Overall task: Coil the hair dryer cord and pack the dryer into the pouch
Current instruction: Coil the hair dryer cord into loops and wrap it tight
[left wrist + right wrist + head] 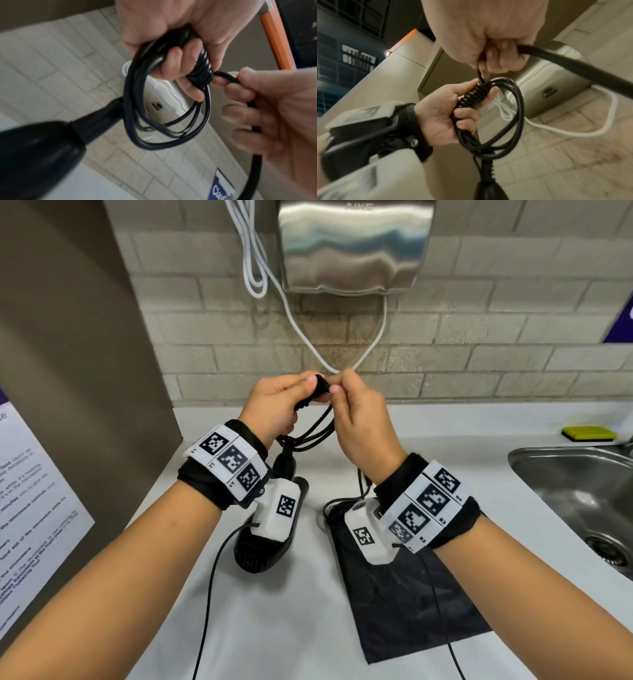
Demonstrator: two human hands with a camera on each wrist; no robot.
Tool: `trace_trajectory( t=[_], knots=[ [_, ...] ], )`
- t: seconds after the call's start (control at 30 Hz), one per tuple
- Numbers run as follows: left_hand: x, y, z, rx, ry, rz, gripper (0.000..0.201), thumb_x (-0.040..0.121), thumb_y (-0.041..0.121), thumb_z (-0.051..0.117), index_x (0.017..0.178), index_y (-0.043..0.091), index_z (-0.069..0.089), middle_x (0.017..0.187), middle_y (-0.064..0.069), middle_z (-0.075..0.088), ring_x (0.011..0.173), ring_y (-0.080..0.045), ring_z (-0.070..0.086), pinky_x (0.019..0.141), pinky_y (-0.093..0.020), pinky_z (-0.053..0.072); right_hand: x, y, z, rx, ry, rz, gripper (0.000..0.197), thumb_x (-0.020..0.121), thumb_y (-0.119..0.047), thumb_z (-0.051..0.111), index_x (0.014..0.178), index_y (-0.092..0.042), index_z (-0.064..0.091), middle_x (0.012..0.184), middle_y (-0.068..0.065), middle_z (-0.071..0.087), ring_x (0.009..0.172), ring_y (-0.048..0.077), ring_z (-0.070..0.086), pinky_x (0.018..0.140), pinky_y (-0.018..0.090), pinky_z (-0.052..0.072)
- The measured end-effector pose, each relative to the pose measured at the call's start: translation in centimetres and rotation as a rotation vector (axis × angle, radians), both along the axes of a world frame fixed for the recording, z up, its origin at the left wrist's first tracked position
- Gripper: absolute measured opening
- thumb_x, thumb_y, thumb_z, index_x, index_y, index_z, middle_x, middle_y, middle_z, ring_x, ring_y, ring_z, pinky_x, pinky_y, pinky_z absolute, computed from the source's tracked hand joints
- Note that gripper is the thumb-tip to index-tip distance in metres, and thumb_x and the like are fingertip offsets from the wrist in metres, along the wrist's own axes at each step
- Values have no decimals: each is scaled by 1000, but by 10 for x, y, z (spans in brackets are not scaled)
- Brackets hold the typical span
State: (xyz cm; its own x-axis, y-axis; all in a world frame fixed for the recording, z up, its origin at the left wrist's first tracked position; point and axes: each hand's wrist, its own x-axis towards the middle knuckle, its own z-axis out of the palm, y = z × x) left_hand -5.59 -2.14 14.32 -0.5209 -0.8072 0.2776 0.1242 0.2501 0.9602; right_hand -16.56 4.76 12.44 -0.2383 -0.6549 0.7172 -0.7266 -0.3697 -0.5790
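Black dryer [270, 529] hangs nose-down below coiled cord [310, 428] gripped by left hand [277, 405]; right hand [359, 422] pinches its free end.

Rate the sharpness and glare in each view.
Head view: sharp, with wavy glare on the steel wall-mounted hand dryer and wide-angle bending at the edges. Left wrist view: the black hair dryer body is soft, the right hand smeared. Right wrist view: the black coiled cord is fairly crisp, the surroundings blurred.

Glossy black plastic dryer [270, 537], smooth black rubbery cord [164, 140], matt black cloth pouch [407, 607], brushed metal hand dryer [354, 248], steel sink [582, 491], matt white counter [274, 628].
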Motion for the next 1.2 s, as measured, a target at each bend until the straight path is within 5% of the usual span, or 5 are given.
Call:
trace_trajectory(
  t=[0.23,0.4,0.7,0.97,1.2],
  knots=[
    [4,0,-1,95,38,-45,21,96,23,46,85,19,65,53,11,61,32,-5,25,35,-16,20,7,2,-29,-126,0,65,15,91,1,43,99,2,57,66,-24,37,59,-6,46,56,5,31],
    [4,4,0,80,19,-29,12,88,23,57,81,19,66,50,10,60,30,-3,26,35,-17,19,7,-1,-36,-143,-7,92,21,91,0,44,107,4,58,84,-8,53,70,-13,49,67,2,34],
    [1,5,3,28,5,18,10,86,8,59,78,10,64,53,4,60,28,1,39,33,-8,26,-22,8,-38,-123,-201,44,19,92,-15,46,91,-6,62,67,-8,53,60,2,50,58,14,39],
    [-4,14,6,-12,-30,21,21,87,5,57,103,-9,62,67,-8,57,28,2,42,36,-2,28,-99,-24,-109,856,-15,-274,24,90,-5,43,104,-5,62,87,9,57,77,21,51,49,10,36],
    [-10,17,7,-18,-78,11,18,87,7,59,101,-3,64,68,-7,58,28,3,42,37,0,27,-122,-59,-153,1271,179,-271,47,95,-12,42,140,-20,34,137,14,46,120,31,49,98,31,39]
  ],
)
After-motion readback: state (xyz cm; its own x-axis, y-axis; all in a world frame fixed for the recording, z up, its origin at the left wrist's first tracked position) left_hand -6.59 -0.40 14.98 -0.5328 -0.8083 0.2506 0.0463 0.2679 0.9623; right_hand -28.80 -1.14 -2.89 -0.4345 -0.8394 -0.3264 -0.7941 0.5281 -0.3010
